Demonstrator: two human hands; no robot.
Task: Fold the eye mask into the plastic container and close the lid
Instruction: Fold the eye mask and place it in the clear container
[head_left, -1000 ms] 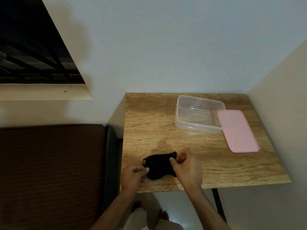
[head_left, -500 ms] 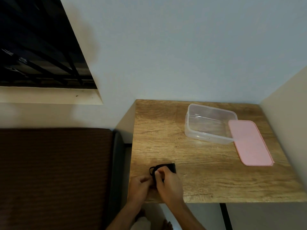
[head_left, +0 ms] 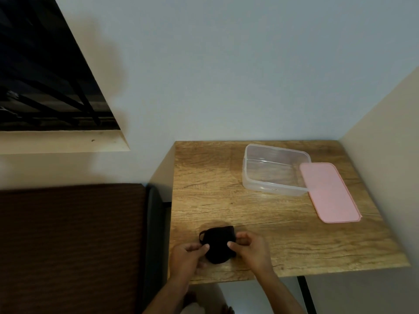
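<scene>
A black eye mask [head_left: 218, 243] lies folded in half near the front left of the wooden table [head_left: 283, 241], a strap loop poking out at its upper left. My left hand [head_left: 188, 257] pinches its left edge and my right hand [head_left: 251, 249] pinches its right edge, thumbs on top. The clear plastic container [head_left: 272, 169] stands open and empty at the back right. Its pink lid [head_left: 328, 192] lies flat on the table, touching the container's right side.
A wall corner closes in the table at the back and right. A dark brown upholstered seat [head_left: 72, 245] stands left of the table. A barred window [head_left: 45, 82] is high on the left. A black table leg [head_left: 306, 295] shows below the front edge.
The mask went from spread out to folded over into a compact half. My right hand carried one end leftward, then both hands moved apart to the folded mask's two sides.
</scene>
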